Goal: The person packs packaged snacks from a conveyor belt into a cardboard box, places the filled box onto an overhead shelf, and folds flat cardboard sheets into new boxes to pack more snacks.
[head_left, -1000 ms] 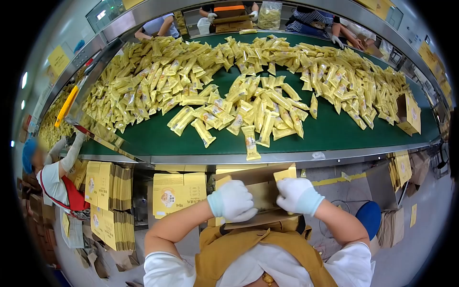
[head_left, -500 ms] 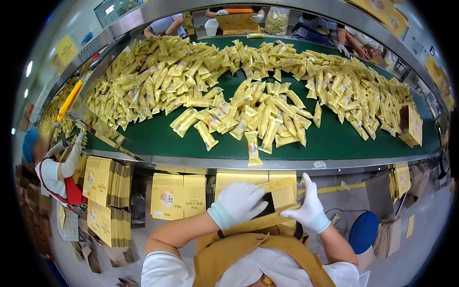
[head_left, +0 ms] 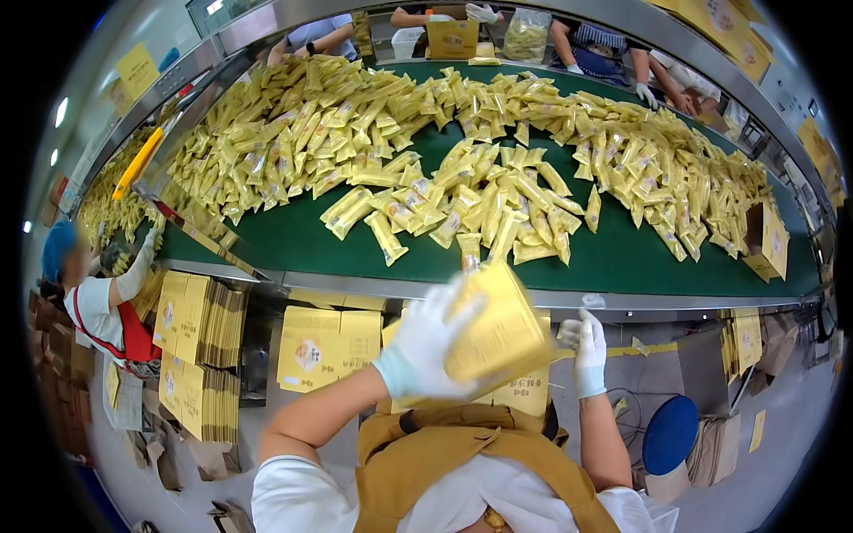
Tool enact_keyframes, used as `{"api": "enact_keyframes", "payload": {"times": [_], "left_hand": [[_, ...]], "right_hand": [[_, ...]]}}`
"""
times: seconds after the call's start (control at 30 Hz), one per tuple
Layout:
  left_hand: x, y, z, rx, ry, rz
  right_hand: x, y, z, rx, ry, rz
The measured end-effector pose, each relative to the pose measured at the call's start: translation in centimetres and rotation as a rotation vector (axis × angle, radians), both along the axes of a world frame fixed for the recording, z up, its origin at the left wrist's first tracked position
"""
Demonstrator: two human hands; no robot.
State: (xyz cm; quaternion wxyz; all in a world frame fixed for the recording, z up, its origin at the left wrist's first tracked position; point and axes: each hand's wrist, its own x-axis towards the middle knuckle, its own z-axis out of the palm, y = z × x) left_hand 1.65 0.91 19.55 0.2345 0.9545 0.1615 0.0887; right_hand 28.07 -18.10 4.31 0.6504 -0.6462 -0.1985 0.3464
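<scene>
My gloved left hand point(head_left: 434, 342) grips a yellow cardboard box point(head_left: 502, 329) from its left side. The box is folded into shape and tilted above the stack of flat cartons, blurred by motion. To its right, my gloved right hand point(head_left: 586, 351) is raised close to the box's edge, its fingers bent and partly blurred. Whether those fingers touch the box is unclear. Just beyond the box, on the green conveyor belt point(head_left: 302, 253), lies a heap of yellow wrapped snack packs point(head_left: 484, 195).
Flat yellow cartons point(head_left: 311, 355) lie below the belt's metal edge, with upright carton stacks point(head_left: 200, 324) farther left. An open box point(head_left: 766, 240) stands at the belt's right end. A blue stool point(head_left: 669, 435) is at lower right. Co-workers stand left and across the belt.
The box has risen and turned, its opening no longer facing me. My left hand has moved with it, while my right hand has come off the box's near right corner and its fingers have bent.
</scene>
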Motion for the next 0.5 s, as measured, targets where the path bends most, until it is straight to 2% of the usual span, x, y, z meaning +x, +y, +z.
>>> {"api": "enact_keyframes", "payload": {"times": [0.07, 0.1, 0.17, 0.2, 0.23, 0.27, 0.3, 0.33, 0.37, 0.43, 0.5], "left_hand": [[-0.7, 2.4, -1.4, -0.178, -0.358, 0.099], [-0.5, 2.4, -2.5, -0.549, -0.450, 0.095], [-0.1, 2.0, -5.7, -1.297, -0.621, 0.077], [-0.7, 1.4, -9.0, -1.542, -0.511, 0.047], [-0.9, -0.2, -9.3, -1.767, -0.501, 0.122], [-0.7, -1.8, -9.7, -1.992, -0.484, 0.200], [-1.1, -3.3, -11.1, -2.040, -0.486, 0.223], [-1.3, -4.7, -13.0, -2.090, -0.484, 0.247], [-1.5, -5.6, -14.1, -2.144, -0.477, 0.273], [-1.3, -6.2, -13.7, -2.100, -0.448, 0.391], [-0.6, -5.5, -16.2, -2.002, -0.463, 0.487]], "right_hand": [[-0.6, 0.3, -0.1, 0.001, -0.092, -0.074], [-0.9, 0.0, -0.1, -0.063, -0.308, 0.040], [-1.4, -0.8, -4.5, 0.037, -0.273, 0.159], [-1.5, -1.9, -5.6, 0.225, 0.096, 0.012], [-1.8, -1.7, -2.7, 0.124, -0.073, 0.051], [-2.4, -1.1, 3.3, 0.022, -0.241, 0.089], [-2.7, -0.9, 6.6, -0.083, -0.411, 0.126], [-2.1, -1.8, 6.5, -0.145, -0.541, 0.213], [-2.0, -2.6, 7.0, -0.274, -0.594, 0.303], [-3.6, -2.3, 10.6, -0.410, -0.521, 0.360], [-4.8, -0.8, 11.3, -0.420, -0.644, 0.327]]}}
